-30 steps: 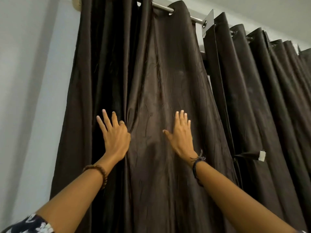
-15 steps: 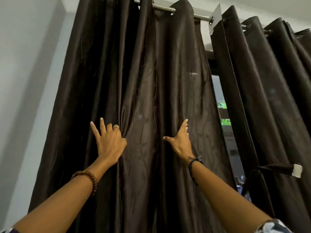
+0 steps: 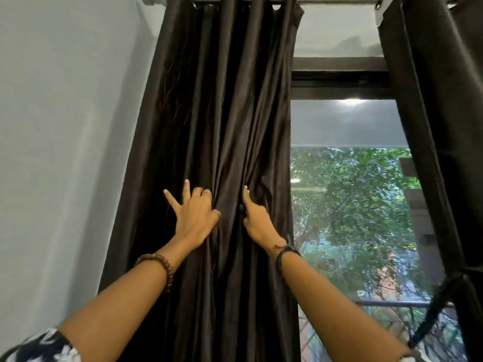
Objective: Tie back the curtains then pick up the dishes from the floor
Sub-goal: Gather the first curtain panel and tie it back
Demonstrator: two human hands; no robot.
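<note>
Head | left hand (image 3: 194, 218) — grip bunching satiny dark curtain (image 3: 209, 113) | right hand (image 3: 257, 220) — grip pinching folds

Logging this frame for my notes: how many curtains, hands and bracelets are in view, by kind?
Curtains: 2, left curtain, right curtain
Hands: 2, left hand, right hand
Bracelets: 2, beaded bracelet, dark bracelet
Total: 6

Both arms raised, left hand (image 3: 194, 216) and right hand (image 3: 257, 220) (fingers partly hidden) close together.
</note>
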